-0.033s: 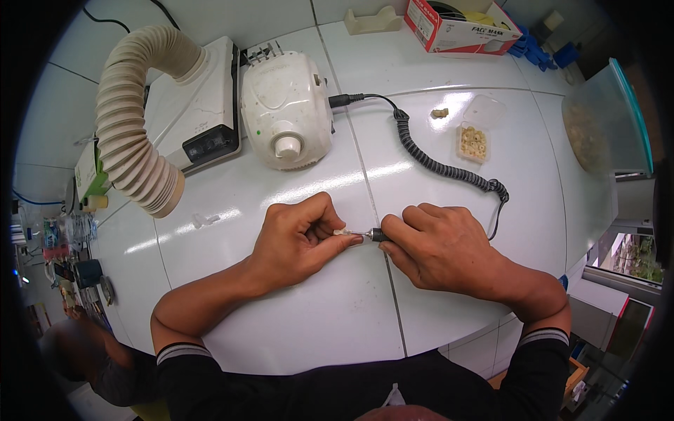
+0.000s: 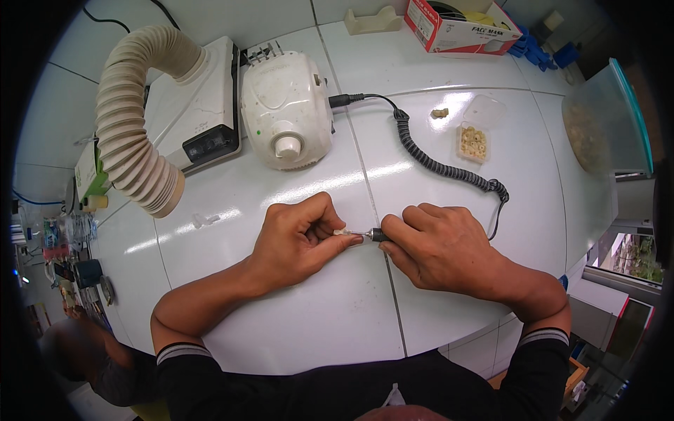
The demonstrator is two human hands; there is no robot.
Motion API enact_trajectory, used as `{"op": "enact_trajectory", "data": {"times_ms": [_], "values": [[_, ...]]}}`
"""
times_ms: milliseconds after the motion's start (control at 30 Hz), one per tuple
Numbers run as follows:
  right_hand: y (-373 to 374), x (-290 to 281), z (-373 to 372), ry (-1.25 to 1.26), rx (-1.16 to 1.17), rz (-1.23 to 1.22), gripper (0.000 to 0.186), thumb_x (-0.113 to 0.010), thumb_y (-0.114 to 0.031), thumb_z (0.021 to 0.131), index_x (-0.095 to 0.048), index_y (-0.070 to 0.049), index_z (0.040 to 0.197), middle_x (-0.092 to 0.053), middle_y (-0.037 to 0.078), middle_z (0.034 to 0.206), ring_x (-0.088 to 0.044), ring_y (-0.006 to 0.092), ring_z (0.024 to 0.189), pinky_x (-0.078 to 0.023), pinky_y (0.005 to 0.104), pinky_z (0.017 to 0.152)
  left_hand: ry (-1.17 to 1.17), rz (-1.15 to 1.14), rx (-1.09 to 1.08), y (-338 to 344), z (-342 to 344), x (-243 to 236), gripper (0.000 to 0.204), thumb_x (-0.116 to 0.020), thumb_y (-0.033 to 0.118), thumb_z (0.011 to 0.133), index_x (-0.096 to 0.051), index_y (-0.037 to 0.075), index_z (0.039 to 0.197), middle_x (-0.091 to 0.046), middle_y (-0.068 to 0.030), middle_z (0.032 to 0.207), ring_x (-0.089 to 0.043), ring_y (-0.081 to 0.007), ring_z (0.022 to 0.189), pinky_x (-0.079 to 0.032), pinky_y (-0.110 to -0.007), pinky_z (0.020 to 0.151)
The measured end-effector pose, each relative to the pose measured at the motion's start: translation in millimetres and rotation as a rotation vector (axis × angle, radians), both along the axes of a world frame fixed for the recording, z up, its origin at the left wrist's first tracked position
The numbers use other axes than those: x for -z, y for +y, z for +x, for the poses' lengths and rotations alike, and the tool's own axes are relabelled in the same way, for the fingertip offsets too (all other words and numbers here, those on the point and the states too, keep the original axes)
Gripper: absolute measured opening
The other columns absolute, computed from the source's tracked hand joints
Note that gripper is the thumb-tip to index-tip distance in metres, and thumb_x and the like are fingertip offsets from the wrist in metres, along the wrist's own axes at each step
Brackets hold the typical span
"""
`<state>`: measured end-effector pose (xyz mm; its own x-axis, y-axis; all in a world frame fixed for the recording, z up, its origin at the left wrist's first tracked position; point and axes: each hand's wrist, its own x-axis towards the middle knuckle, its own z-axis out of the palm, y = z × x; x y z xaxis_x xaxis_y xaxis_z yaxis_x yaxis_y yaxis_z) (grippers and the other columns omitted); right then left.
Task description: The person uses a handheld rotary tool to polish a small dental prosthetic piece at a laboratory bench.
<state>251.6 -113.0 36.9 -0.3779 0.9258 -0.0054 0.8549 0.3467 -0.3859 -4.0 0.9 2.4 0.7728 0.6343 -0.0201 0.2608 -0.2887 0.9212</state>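
Observation:
Between the thumb and fingers of my left hand [image 2: 298,238] is pinched a small cream-coloured tooth-like piece [image 2: 340,231], mostly covered by the fingertips. My right hand [image 2: 446,245] grips a rotary handpiece [image 2: 379,234] with a black body and a thin metal bur pointing left. The bur tip reaches the piece; whether it touches cannot be made out. A coiled black cord [image 2: 442,168] runs from behind my right hand to a white control unit [image 2: 286,112] with a round knob. Farther back, a small clear box [image 2: 472,143] holds several similar cream pieces, its lid open.
A ribbed beige suction hose [image 2: 130,133] arches from a white machine [image 2: 189,112] at the left. A yellowish lump [image 2: 439,113] lies near the small box. Farther off are a face mask box [image 2: 460,31] and a teal-lidded tub [image 2: 607,119]. Another person [image 2: 84,351] sits at the lower left.

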Motion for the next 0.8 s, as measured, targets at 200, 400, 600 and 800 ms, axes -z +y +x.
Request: {"op": "enact_trajectory", "data": {"times_ms": [200,400,600,800], "values": [[0.3,-0.5,0.4,-0.002,-0.001,-0.012,0.022,-0.074,-0.029,0.107,-0.068,-0.008,0.109,-0.067,0.008,0.078,-0.072,0.0277,0.069,-0.057,0.0424,0.057,0.005,0.011,0.003,0.1,1.1,-2.6,0.03,-0.095,0.009,0.095,-0.066,0.002,0.092,-0.077,-0.0024,0.077,-0.068,-0.0027,0.069,-0.052,-0.021,0.06],[0.5,-0.7,0.4,0.0,-0.003,-0.012,0.022,-0.074,-0.029,0.107,-0.068,-0.008,0.11,-0.067,0.008,0.078,-0.072,0.0275,0.068,-0.057,0.0421,0.056,0.002,0.002,0.003,-0.1,0.5,-1.6,0.03,-0.095,0.009,0.095,-0.066,0.002,0.092,-0.077,-0.0033,0.078,-0.069,-0.0027,0.07,-0.052,-0.021,0.061],[0.3,0.2,1.1,-0.003,-0.006,-0.007,0.022,-0.075,-0.029,0.107,-0.068,-0.008,0.11,-0.067,0.008,0.078,-0.071,0.0272,0.067,-0.056,0.0419,0.055,-0.009,-0.004,-0.001,-0.5,1.2,-1.0,0.03,-0.095,0.009,0.095,-0.066,0.002,0.092,-0.077,-0.0031,0.077,-0.068,-0.0026,0.07,-0.053,-0.022,0.061],[0.1,0.2,0.7,0.001,-0.001,-0.002,0.022,-0.075,-0.029,0.107,-0.068,-0.008,0.11,-0.067,0.009,0.078,-0.071,0.0274,0.067,-0.056,0.0419,0.056,-0.001,-0.003,0.005,0.1,0.5,-0.7,0.03,-0.095,0.009,0.095,-0.066,0.002,0.092,-0.076,-0.0029,0.077,-0.068,-0.0025,0.069,-0.052,-0.022,0.06]]}}
